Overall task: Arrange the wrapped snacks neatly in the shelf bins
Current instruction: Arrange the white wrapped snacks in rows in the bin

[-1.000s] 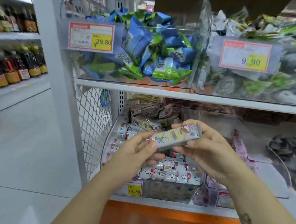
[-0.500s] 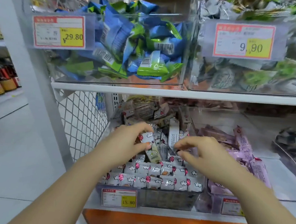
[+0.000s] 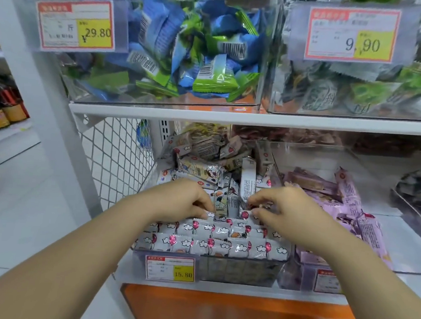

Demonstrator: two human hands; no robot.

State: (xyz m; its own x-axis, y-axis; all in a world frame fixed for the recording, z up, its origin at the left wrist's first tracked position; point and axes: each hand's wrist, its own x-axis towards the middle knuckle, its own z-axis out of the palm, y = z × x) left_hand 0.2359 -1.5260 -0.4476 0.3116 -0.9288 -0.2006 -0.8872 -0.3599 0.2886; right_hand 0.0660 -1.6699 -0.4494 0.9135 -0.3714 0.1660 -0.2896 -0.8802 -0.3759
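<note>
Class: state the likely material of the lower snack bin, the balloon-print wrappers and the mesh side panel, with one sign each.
Bin: clear rigid plastic, probably acrylic; contents show through. Wrappers: glossy plastic film; crinkled glints. Mesh panel: seemingly white-painted metal; diamond openings.

**Prices I Can Read**

Far and to my left, the left upper tag (image 3: 75,24) on the upper left bin (image 3: 158,103) reads "¥29.80" beside "斤". The right upper tag (image 3: 352,33) on the upper right bin (image 3: 357,116) reads "9.90". The near tag (image 3: 170,268) on the near bin (image 3: 236,270) reads "15.80". The smaller print on all three is blurred.
</note>
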